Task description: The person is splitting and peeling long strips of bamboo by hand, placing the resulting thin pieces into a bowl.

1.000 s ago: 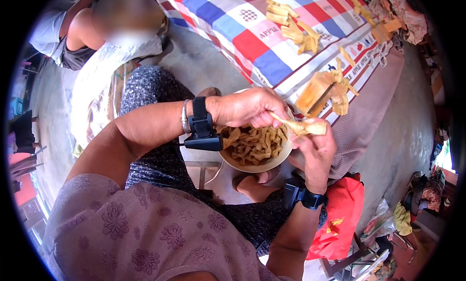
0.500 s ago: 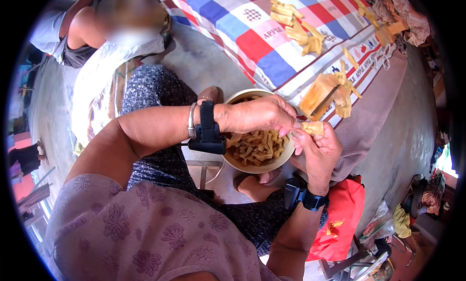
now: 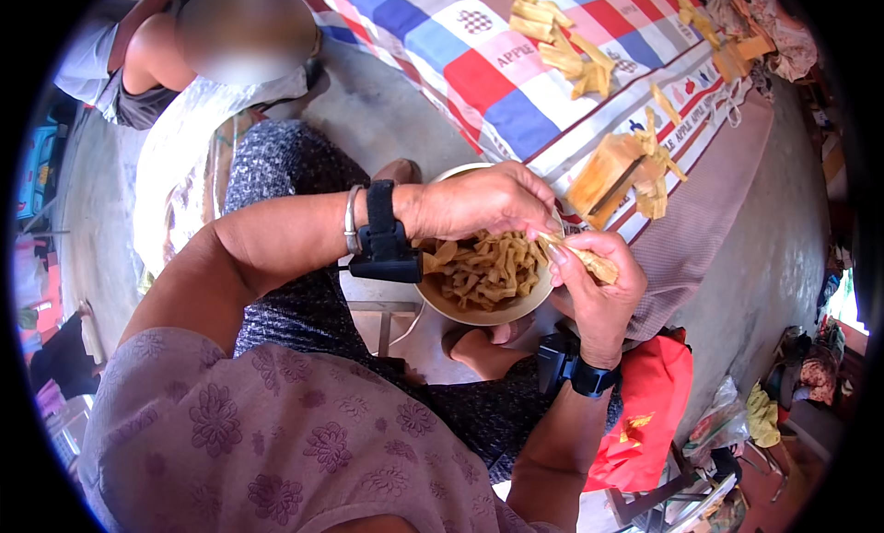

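Note:
A round tan bowl (image 3: 479, 314) full of several yellow dough twists (image 3: 483, 273) sits in front of my knees. My left hand (image 3: 479, 201) reaches across the bowl's top, its fingertips pinching the end of a pale yellow dough strip (image 3: 582, 257). My right hand (image 3: 599, 289) is closed around that same strip just right of the bowl's rim. Both wrists wear black bands.
A checked red, blue and white cloth (image 3: 479, 63) lies beyond the bowl with flat dough pieces (image 3: 557, 40) and a stack of strips (image 3: 622, 169) on it. A person (image 3: 198, 68) sits at upper left. A red bag (image 3: 645, 422) lies at my right side.
My left hand has slid right over the bowl and closed in on my right hand. The strip is now held closer between both hands.

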### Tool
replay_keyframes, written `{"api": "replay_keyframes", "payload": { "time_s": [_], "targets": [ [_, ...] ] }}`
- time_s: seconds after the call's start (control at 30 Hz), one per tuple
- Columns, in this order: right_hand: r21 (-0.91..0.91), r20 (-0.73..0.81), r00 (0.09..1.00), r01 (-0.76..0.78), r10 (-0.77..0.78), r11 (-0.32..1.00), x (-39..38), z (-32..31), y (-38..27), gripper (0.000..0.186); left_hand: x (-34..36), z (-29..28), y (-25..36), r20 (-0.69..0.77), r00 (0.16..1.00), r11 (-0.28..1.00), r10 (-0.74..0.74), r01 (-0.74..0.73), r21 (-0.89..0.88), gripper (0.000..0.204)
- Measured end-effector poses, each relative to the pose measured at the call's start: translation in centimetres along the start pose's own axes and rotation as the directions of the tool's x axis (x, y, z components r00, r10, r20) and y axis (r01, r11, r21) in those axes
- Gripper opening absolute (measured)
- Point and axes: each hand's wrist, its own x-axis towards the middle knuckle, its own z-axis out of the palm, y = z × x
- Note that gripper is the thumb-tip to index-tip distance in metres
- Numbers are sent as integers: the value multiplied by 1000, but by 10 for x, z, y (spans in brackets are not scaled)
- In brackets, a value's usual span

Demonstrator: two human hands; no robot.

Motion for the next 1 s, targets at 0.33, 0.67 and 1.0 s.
{"api": "replay_keyframes", "payload": {
  "time_s": [0.33, 0.67, 1.0],
  "targets": [
    [192, -92, 995, -13, 32, 981, -7, -1, -11, 10, -11, -2, 15, -175, 984, 1000, -9, 5, -20, 16],
    [431, -293, 928, -89, 232, 898, 26, -39, 10, 10, 27, -13, 36, -215, 960, 961, 180, -125, 246, 16],
    [265, -349, 905, -153, 243, 952, 54, -47, 37, 12, 73, -32, 12, -317, 878, 689, 359, -20, 725, 21]
  ]
}}
